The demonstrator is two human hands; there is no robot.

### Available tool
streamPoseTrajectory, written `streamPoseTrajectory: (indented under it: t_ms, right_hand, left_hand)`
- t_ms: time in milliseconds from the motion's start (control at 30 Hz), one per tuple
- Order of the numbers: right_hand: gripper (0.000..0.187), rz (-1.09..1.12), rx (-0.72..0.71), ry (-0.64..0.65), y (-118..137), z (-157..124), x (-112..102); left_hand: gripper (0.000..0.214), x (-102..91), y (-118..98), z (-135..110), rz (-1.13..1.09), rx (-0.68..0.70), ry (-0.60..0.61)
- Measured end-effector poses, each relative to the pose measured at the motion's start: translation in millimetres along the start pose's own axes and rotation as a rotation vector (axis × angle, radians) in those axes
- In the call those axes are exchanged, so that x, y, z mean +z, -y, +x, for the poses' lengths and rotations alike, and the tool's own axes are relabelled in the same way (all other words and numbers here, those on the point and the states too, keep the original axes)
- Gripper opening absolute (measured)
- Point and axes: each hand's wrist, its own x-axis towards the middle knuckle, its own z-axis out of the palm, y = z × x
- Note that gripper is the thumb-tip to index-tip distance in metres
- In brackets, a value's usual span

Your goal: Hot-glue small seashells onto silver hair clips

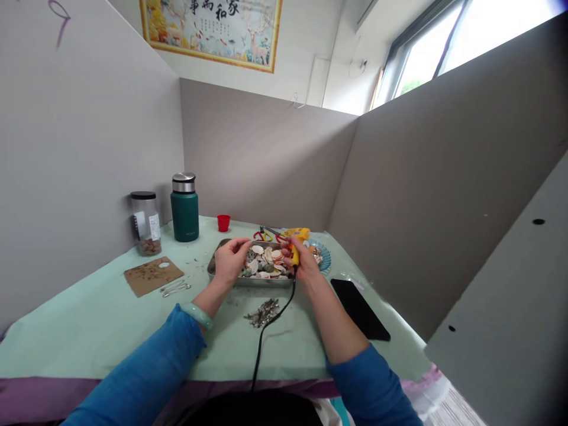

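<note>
My right hand (300, 263) is closed round the handle of a yellow glue gun (296, 241), whose black cord (266, 331) trails back toward me. My left hand (231, 259) hovers over the left part of a metal tray (213, 264) filled with several seashells (266, 260); its fingers are pinched together near a shell, and what they hold is too small to make out. A green bangle (196, 314) circles my left wrist. Both sleeves are blue.
A green flask (184, 207), a clear jar (145, 223) and a red cup (223, 222) stand at the back. Brown cardboard (152, 275), metal clips (176, 288), a pile of small metal pieces (262, 312), a black phone (359, 307), a blue dish (323, 253) and red-handled scissors (262, 235) lie around. Partition walls enclose the table.
</note>
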Motion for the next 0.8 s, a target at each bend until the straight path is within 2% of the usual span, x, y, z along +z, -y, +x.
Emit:
streamPoseTrajectory:
  t_ms: [100, 200, 333, 567, 800]
  right_hand:
    - [0.031, -0.074, 0.041, 0.074, -2, -1, 1]
    - [0.038, -0.166, -0.060, 0.193, -3, -6, 4]
    - [0.043, -0.352, -0.152, 0.246, -9, -10, 7]
    - [0.041, -0.596, -0.227, 0.403, -23, -13, 4]
    - [0.041, -0.745, -0.237, 0.414, -20, -16, 4]
  left_hand:
    - [0.032, 0.1, -1, 0, 0.005, -0.001, -0.008]
    - [0.032, -0.2, 0, 1, 0.021, 0.015, -0.003]
    - [0.032, -1.1, 2, 2, 0.042, 0.027, -0.013]
    - [0.032, -2.8, 6, 5, 0.085, 0.016, -0.048]
    - [0.030, -4.9, 8, 6, 0.142, 0.059, -0.101]
